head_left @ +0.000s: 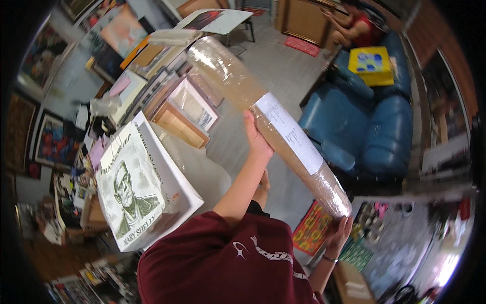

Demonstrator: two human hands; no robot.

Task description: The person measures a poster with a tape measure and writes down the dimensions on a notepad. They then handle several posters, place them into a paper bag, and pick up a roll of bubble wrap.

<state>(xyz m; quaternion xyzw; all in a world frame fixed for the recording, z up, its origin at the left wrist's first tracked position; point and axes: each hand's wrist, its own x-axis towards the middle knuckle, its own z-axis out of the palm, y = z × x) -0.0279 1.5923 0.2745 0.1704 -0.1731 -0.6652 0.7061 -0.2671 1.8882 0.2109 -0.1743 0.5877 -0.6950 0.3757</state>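
Note:
A long brown cardboard tube (226,72), wrapped in shiny clear plastic, slants across in front of me from far left to near right. A white printed label (289,134) lies along its middle. My left hand (259,140) grips the tube beside the label, thumb up along its near side and fingers hidden behind it. At the lower end, my right hand (339,234) cups the tube's tip, with a band on the wrist. Both hands hold the tube off the floor.
A white paper bag (132,190) with a drawn portrait stands at my left, near stacked framed pictures (182,109). On the right are blue leather seats (336,121) with a yellow bag (372,66). A person in red (354,28) sits at the far right.

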